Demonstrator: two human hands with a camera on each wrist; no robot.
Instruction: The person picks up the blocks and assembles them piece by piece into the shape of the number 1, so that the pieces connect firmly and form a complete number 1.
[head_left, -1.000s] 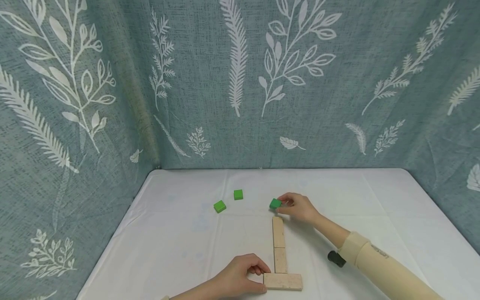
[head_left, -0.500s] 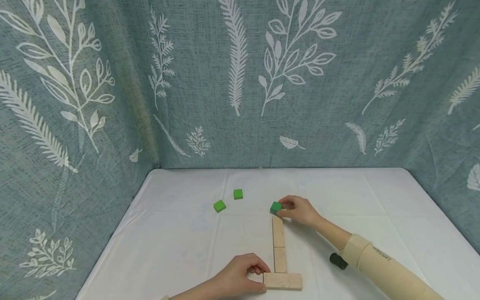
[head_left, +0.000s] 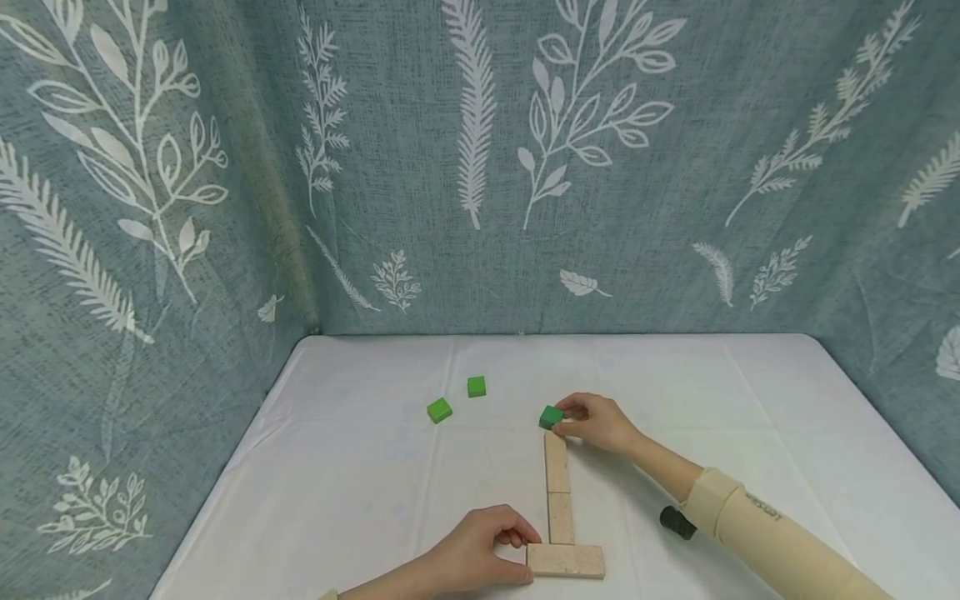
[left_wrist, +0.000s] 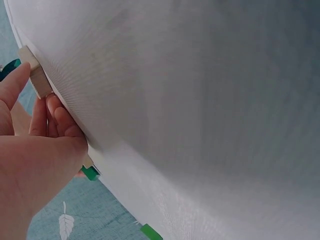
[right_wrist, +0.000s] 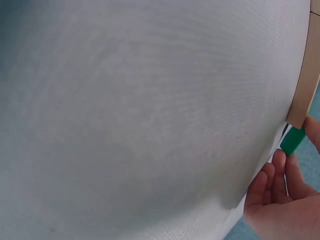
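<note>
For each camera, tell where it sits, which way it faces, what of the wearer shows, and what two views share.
Head: worn on the head, facing forward and down at table and curtain; left hand, right hand and forearms show.
Left wrist: worn there, facing table and wood block; left hand shows.
Right wrist: worn there, facing table and green block; right hand shows.
Head and right wrist share the green block the right hand holds.

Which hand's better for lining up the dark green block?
Probably the right hand: it pinches the dark green block, close to the far wooden block. The left hand is farther away, holding the crosswise wooden block.
</note>
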